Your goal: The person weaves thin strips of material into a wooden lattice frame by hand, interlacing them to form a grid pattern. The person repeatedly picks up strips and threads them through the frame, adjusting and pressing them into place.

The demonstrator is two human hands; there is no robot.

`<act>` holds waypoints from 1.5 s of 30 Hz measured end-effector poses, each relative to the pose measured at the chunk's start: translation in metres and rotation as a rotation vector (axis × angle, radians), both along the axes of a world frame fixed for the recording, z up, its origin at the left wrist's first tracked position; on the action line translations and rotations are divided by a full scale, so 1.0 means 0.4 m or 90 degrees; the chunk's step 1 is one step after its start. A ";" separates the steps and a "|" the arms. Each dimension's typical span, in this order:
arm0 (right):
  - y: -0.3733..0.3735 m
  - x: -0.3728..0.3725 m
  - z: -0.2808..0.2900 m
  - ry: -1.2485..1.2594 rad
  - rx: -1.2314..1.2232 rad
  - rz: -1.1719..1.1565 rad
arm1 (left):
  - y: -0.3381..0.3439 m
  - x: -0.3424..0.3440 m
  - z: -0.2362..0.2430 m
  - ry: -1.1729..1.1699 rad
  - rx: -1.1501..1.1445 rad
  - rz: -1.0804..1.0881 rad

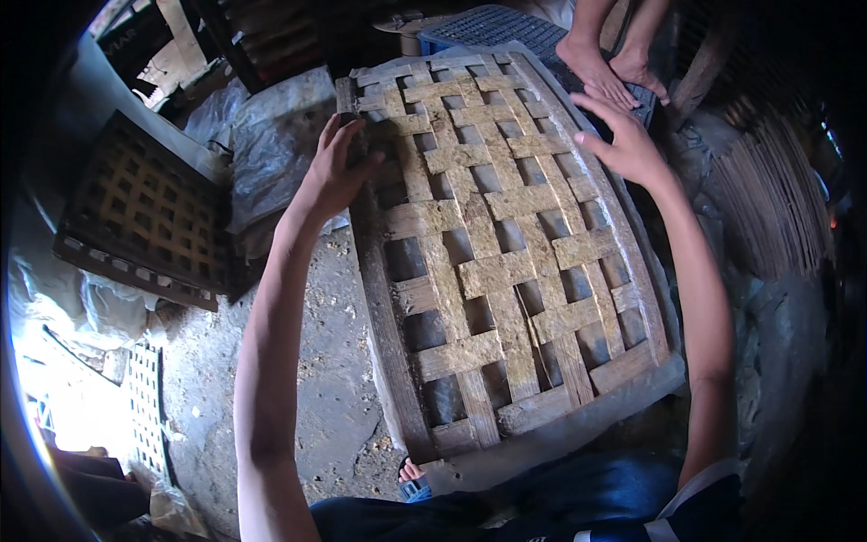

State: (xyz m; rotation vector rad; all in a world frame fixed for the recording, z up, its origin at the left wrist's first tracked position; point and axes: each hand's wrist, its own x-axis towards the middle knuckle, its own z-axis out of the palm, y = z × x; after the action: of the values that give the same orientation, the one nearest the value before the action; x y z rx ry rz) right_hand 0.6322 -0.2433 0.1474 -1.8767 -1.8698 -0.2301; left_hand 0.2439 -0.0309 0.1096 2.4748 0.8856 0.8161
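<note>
A wooden lattice panel (pixel 501 266) of woven flat strips, crusted with yellowish-brown residue, lies tilted in front of me. Under it a grey sheet (pixel 533 438) sticks out along the near and right edges. At the panel's far left rail is my left hand (pixel 339 172), its fingers and thumb curled about the rail. My right hand (pixel 628 144) is by the far right rail, fingers stretched out and thumb apart. Whether its fingertips touch the rail I cannot tell.
Another person's bare feet (pixel 596 68) rest beyond the panel, beside a blue plastic crate (pixel 497 27). A second lattice panel (pixel 144 208) leans at left near plastic sheeting (pixel 280 135). Stacked thin sheets (pixel 768 199) stand at right. Debris dots the concrete floor (pixel 325 361).
</note>
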 end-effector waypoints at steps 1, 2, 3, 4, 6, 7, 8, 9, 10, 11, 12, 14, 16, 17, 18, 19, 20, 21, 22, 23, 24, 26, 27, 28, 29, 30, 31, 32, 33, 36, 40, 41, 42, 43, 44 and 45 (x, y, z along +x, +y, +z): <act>-0.005 -0.016 -0.006 0.022 -0.015 -0.004 | 0.001 -0.001 -0.004 -0.001 0.002 -0.002; -0.006 -0.028 -0.006 -0.011 -0.044 -0.010 | 0.002 -0.004 -0.005 -0.002 0.005 -0.003; -0.010 -0.036 -0.004 -0.044 -0.071 -0.019 | 0.001 -0.001 -0.003 -0.002 0.008 -0.009; -0.011 -0.043 -0.001 -0.077 -0.099 -0.027 | -0.002 0.004 -0.003 -0.003 0.004 -0.007; -0.004 -0.065 0.008 -0.080 -0.127 -0.041 | -0.005 0.003 0.000 0.000 0.000 0.001; -0.003 -0.081 0.014 -0.118 -0.131 -0.056 | -0.002 0.000 -0.001 -0.002 0.006 -0.004; -0.004 -0.095 0.021 -0.156 -0.134 -0.070 | 0.004 0.000 -0.002 -0.003 0.012 -0.008; -0.006 -0.109 0.023 -0.191 -0.120 -0.088 | 0.009 -0.004 -0.007 -0.005 0.015 -0.013; -0.009 -0.124 0.024 -0.226 -0.106 -0.106 | 0.017 -0.007 -0.011 -0.002 0.025 -0.020; -0.009 -0.138 0.021 -0.260 -0.092 -0.123 | 0.024 -0.010 -0.015 0.002 0.034 -0.028; -0.010 -0.141 0.020 -0.270 -0.082 -0.115 | 0.023 -0.007 -0.011 0.000 0.043 -0.034; -0.014 -0.133 0.009 -0.288 -0.061 -0.099 | 0.019 -0.001 -0.006 -0.004 0.052 -0.033; -0.019 -0.143 0.001 -0.313 0.015 -0.083 | 0.017 0.005 -0.011 -0.011 0.058 -0.023; -0.023 -0.147 0.002 -0.328 0.018 -0.081 | 0.016 0.005 -0.011 -0.013 0.062 -0.013; -0.027 -0.153 0.007 -0.341 0.020 -0.081 | 0.013 0.006 -0.011 -0.014 0.066 -0.006; -0.024 -0.157 0.007 -0.344 0.030 -0.078 | 0.010 0.005 -0.009 -0.015 0.064 -0.002; -0.021 -0.161 0.007 -0.346 0.041 -0.075 | 0.007 0.003 -0.006 -0.015 0.062 0.003; -0.021 -0.163 0.003 -0.347 0.049 -0.077 | 0.005 0.008 -0.005 -0.014 0.059 0.002; -0.020 -0.161 0.000 -0.358 0.048 -0.075 | 0.001 0.009 -0.004 -0.011 0.064 -0.005; -0.017 -0.156 -0.002 -0.370 0.047 -0.073 | -0.004 0.009 -0.005 -0.008 0.069 -0.011; -0.011 -0.157 -0.001 -0.381 0.051 -0.069 | -0.004 0.004 -0.001 -0.004 0.078 -0.015; -0.010 -0.163 -0.004 -0.396 0.066 -0.068 | -0.005 0.001 0.005 -0.010 0.061 -0.016; -0.009 -0.165 -0.005 -0.407 0.073 -0.065 | -0.005 -0.002 0.002 -0.016 0.050 -0.014; -0.009 -0.163 -0.010 -0.403 0.079 -0.065 | -0.003 0.000 -0.001 -0.014 0.055 -0.013; -0.012 -0.157 -0.019 -0.400 0.085 -0.065 | -0.001 0.004 -0.003 -0.013 0.059 -0.012; -0.012 -0.158 -0.021 -0.396 0.092 -0.062 | 0.000 0.004 -0.004 -0.010 0.064 -0.009; -0.014 -0.159 -0.020 -0.362 0.098 -0.057 | 0.000 0.000 -0.006 -0.011 0.065 -0.005; -0.016 -0.161 -0.019 -0.327 0.104 -0.051 | 0.000 -0.004 -0.008 -0.011 0.066 -0.002; -0.023 -0.156 -0.013 -0.296 0.110 -0.050 | -0.001 0.000 -0.007 -0.014 0.067 -0.003; -0.024 -0.056 -0.001 -0.040 0.184 -0.018 | -0.007 0.012 -0.002 -0.038 0.028 -0.002; -0.062 0.084 -0.004 0.434 -0.049 0.044 | -0.001 0.002 -0.009 -0.050 0.073 -0.019; -0.084 0.080 -0.017 0.483 -0.094 -0.002 | 0.000 -0.012 -0.007 -0.050 0.071 -0.014; -0.107 0.103 -0.029 0.472 -0.128 -0.029 | 0.000 -0.004 -0.015 -0.059 0.062 -0.019; -0.124 0.127 -0.052 0.451 -0.114 -0.040 | 0.004 0.000 -0.019 -0.066 0.053 -0.026; -0.141 0.154 -0.070 0.430 -0.100 -0.050 | 0.007 0.003 -0.023 -0.074 0.043 -0.033; -0.151 0.162 -0.078 0.393 -0.098 -0.078 | 0.014 -0.001 -0.026 -0.076 0.035 -0.037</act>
State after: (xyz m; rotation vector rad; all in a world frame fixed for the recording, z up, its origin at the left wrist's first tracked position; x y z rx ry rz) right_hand 0.6969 -0.3036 0.1162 -1.8785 -1.3801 0.4239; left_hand 0.2435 -0.0253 0.0992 2.4572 0.7550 0.9699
